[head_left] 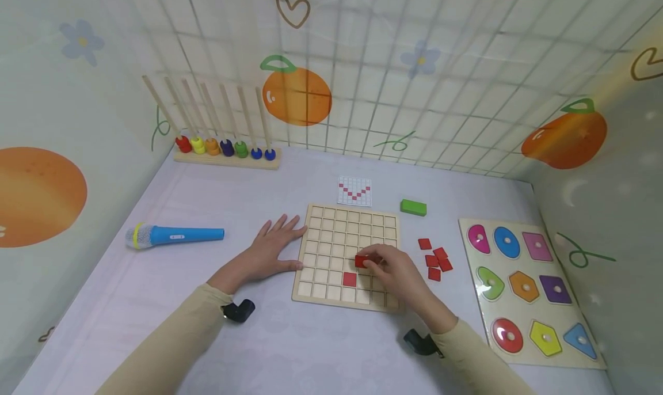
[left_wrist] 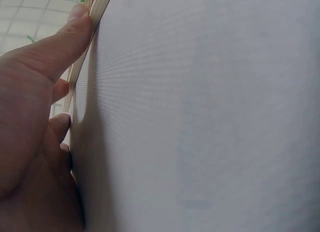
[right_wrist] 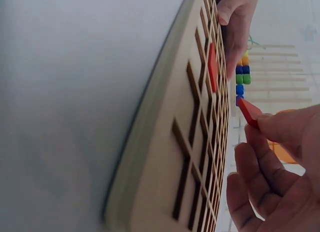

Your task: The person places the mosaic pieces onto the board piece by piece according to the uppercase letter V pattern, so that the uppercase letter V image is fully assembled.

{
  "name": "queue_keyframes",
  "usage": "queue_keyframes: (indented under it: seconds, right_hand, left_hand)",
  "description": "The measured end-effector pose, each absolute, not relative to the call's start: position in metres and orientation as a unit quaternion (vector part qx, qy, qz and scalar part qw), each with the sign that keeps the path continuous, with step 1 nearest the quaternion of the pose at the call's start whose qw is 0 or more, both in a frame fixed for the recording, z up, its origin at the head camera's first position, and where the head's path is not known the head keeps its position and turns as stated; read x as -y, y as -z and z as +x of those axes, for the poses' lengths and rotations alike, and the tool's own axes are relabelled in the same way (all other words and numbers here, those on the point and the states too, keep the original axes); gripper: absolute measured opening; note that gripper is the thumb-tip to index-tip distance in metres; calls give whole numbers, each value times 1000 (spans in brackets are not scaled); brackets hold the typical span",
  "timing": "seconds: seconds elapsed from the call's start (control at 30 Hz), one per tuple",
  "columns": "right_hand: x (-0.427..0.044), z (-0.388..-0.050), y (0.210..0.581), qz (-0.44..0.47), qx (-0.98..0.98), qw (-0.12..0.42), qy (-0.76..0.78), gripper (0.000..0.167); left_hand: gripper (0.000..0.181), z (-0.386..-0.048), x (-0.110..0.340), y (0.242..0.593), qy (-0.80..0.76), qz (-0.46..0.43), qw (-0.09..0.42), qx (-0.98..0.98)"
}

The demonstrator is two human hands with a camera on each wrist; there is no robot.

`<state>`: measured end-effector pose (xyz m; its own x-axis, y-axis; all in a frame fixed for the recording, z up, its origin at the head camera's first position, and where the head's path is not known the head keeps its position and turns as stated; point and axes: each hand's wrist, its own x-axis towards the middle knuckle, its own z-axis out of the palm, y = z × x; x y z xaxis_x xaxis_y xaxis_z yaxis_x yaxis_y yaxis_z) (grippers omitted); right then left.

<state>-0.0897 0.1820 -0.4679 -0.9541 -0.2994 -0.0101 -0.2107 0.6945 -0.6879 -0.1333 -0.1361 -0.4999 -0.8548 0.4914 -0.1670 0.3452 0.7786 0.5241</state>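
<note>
A wooden grid board (head_left: 321, 296) lies flat on the table, with one red square tile (head_left: 349, 279) set in a cell near its front edge. My right hand (head_left: 393, 268) pinches another red tile (right_wrist: 251, 113) between thumb and fingers, just above the board and a little behind and right of the set tile. On the board's left edge, my left hand (head_left: 270, 248) rests with fingers spread and straight; in the left wrist view its thumb (left_wrist: 75, 34) touches the side of the board. Several loose red tiles (head_left: 431, 261) lie right of the board.
A small pattern card (head_left: 354, 191) with red squares in a V lies behind the board, with a green block (head_left: 413, 207) to its right. A shape puzzle board (head_left: 510, 291) lies at right. On the left are a blue toy microphone (head_left: 186, 235) and a peg stand (head_left: 228, 160) with coloured beads.
</note>
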Motion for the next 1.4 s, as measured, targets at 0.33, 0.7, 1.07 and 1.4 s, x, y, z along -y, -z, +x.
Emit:
queue_keyframes:
  seconds: [0.33,0.7,1.07,1.4]
  right_hand:
    - [-164,-91,470,-156,-911,71,374,19]
    - [-150,-91,475,-157,-929,74,326,17]
    - [-137,-95,477,-167,-929,76,323,16]
    - [-136,-97,477,-167,-929,72,322,18]
  left_hand:
    - [90,-134,137,501,-248,227,147,-930]
    - [90,-134,137,502,-248,229,148,-930]
    - [91,-134,137,502,-245,228,151,-930]
    - [90,-134,136,503,-242,228,151,-931]
